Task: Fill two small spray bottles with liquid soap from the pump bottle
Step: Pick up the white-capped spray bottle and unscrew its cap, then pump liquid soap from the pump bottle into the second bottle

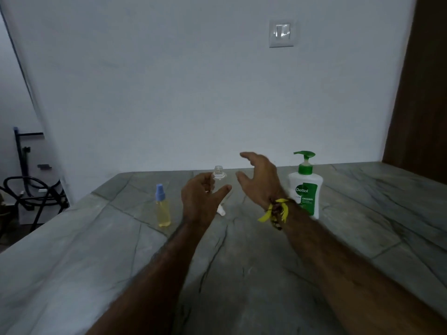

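A small clear spray bottle (219, 175) with its cap off stands upright at the middle of the counter, and my left hand (200, 200) is wrapped around its body. Its white spray cap (221, 210) lies on the counter just below that hand. My right hand (260, 181) hovers to the right of the bottle with fingers spread, holding nothing. A second small spray bottle (163, 206), capped in blue and filled with yellow liquid, stands to the left. The white pump bottle (306, 187) with a green pump stands at the right, behind my right wrist.
The grey stone counter (242, 274) runs back to a white wall carrying a light switch (281, 33). A brown wooden panel (420, 93) rises at the right. Dark metal stands and cables (31, 184) sit beyond the counter's left edge.
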